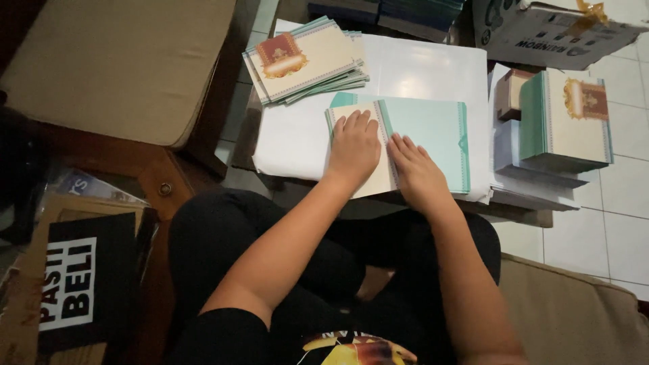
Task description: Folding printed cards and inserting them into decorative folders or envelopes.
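Note:
A cream and teal card (pixel 433 132) lies opened flat on a white sheet (pixel 419 71) that covers a low table. My left hand (pixel 353 150) presses flat on the card's cream left panel, fingers spread. Beside it, my right hand (pixel 416 169) lies flat along the fold, fingers pointing up toward the teal panel. Neither hand grips anything. A fanned pile of folded cream cards (pixel 304 61) with a red and gold emblem lies at the table's far left. A neat tall stack of the same cards (pixel 566 122) stands at the right.
A beige cushioned wooden chair (pixel 115 67) stands at the left. A cardboard box (pixel 547 30) sits at the top right over white floor tiles (pixel 622 209). A black and white printed bag (pixel 78 284) lies at the lower left. My black-clad legs (pixel 270 270) are below.

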